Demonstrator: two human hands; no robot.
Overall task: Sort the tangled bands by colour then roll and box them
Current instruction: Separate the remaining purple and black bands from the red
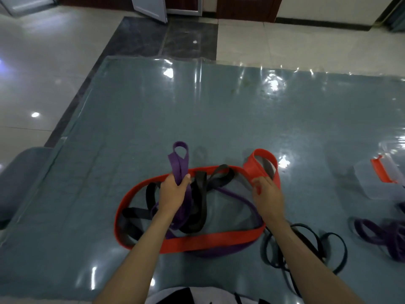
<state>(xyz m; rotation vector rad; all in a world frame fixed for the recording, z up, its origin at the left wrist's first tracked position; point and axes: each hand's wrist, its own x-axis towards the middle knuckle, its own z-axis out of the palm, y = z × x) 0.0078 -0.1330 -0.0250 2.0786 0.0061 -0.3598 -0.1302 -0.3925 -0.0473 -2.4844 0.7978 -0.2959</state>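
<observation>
A wide red band [210, 241] lies in a big loop on the table, tangled with a purple band [179, 163] and a black band [200, 207]. My left hand [173, 194] is closed around the purple band, whose folded end sticks up above my fist. My right hand [266, 197] grips the red band where it folds into a raised loop at the right. A thin dark band [306, 244] lies coiled by my right forearm. More purple bands [381, 235] are heaped at the right edge.
A clear plastic box [381, 181] with an orange-red latch stands at the right. The table [219, 110] has a grey-blue top under a shiny clear cover. A grey chair [19, 178] stands at its left edge. Glossy tiled floor lies beyond.
</observation>
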